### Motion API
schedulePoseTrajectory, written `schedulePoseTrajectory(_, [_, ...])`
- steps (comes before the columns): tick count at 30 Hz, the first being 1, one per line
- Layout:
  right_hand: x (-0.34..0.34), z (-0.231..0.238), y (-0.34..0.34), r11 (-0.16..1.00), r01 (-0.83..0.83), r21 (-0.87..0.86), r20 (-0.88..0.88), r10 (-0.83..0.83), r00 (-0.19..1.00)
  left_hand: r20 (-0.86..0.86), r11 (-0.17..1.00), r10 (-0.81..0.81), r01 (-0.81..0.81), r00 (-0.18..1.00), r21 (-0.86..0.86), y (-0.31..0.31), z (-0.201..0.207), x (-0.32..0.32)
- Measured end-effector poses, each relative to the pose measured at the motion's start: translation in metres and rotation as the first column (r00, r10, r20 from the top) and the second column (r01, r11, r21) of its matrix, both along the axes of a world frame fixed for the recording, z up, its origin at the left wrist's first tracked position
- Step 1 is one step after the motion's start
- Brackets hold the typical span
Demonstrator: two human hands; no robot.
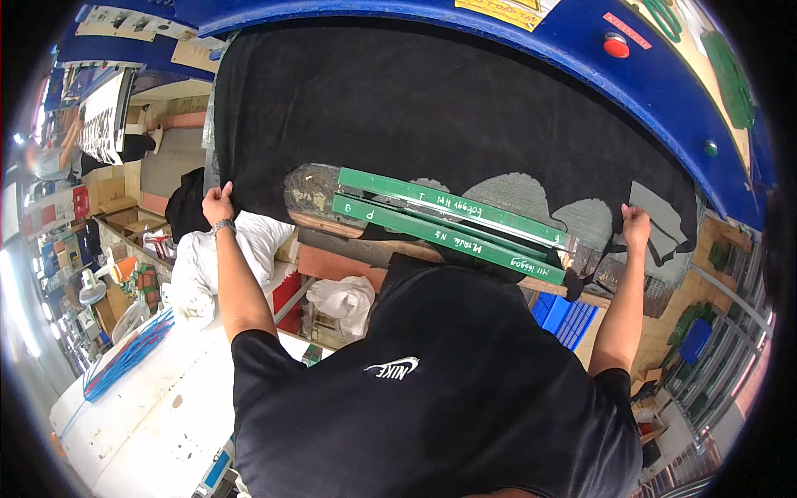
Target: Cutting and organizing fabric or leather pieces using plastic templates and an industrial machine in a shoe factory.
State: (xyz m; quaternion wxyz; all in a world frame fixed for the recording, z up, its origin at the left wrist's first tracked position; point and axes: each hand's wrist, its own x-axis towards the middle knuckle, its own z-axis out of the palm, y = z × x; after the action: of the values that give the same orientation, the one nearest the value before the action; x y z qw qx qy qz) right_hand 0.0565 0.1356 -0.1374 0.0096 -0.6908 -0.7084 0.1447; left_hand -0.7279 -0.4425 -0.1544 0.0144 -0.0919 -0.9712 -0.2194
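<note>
A wide black sheet of leather-like material (448,100) lies over a worn grey cutting board (510,195), its near edge cut into curved gaps. My left hand (217,203) is closed, pinching the sheet at its left edge. Across the board, my right hand (636,224) is closed in a pinch at the sheet's ragged right part, beside a bare patch of board. Between the hands, two long green cutting dies (440,236) lie almost parallel near the board's front edge. Neither hand touches them.
Beyond the sheet runs the blue machine's beam (573,70), with a red button (616,46) and a green button (711,148). White cloth (228,261) is heaped at left above a white table (149,415). A blue crate (564,319) stands below the board. Another person (58,158) is far left.
</note>
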Motion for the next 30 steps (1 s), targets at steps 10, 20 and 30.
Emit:
schedulePoseTrajectory(10, [0.010, 0.022, -0.052, 0.999, 0.028, -0.042, 0.031, -0.026, 0.999, 0.042, 0.996, 0.021, -0.018, 0.999, -0.084, -0.007, 0.000, 0.002])
schedulePoseTrajectory(20, [-0.105, 0.081, -0.090, 0.976, -0.216, 0.022, -0.387, 0.208, 0.899, 0.019, 0.993, -0.023, 0.025, 1.000, -0.113, -0.011, -0.008, 0.004])
schedulePoseTrajectory(30, [-0.224, 0.103, -0.146, 0.497, -0.798, -0.341, -0.638, 0.500, 0.585, -0.145, 0.976, -0.148, 0.120, 0.978, -0.183, -0.008, -0.011, 0.025])
